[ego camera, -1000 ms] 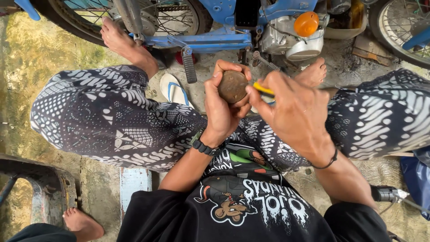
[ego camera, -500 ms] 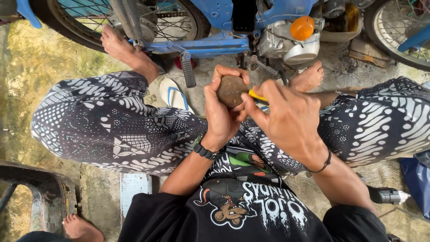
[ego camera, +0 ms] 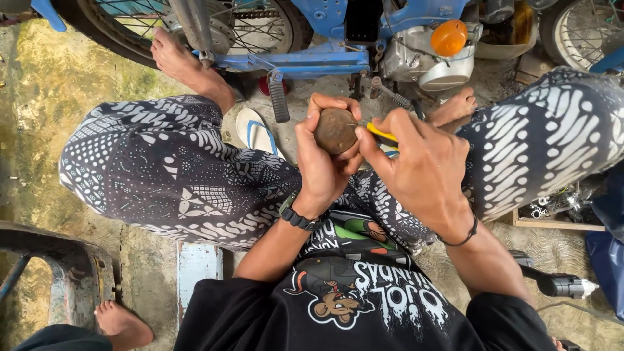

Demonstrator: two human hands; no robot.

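My left hand (ego camera: pixel 323 159) grips a round, rusty-brown metal part (ego camera: pixel 335 130) held up in front of my knees. My right hand (ego camera: pixel 416 166) holds a tool with a yellow handle (ego camera: pixel 382 135), its tip hidden against the right side of the round part. I sit low with patterned black-and-white trousers (ego camera: pixel 162 169), bare feet toward a blue motorbike (ego camera: pixel 338 39). A black watch sits on my left wrist and a thin black band on my right.
The motorbike's spoked wheel (ego camera: pixel 214 23), engine and orange indicator lamp (ego camera: pixel 449 37) stand just beyond my feet. A white-and-blue sandal (ego camera: pixel 255 133) lies on the ground. Another person's bare foot (ego camera: pixel 120 323) rests at bottom left beside a metal frame (ego camera: pixel 58 260). A black power tool (ego camera: pixel 559 284) lies at right.
Both hands with the round part have shifted slightly in view; the grip of each hand is unchanged.
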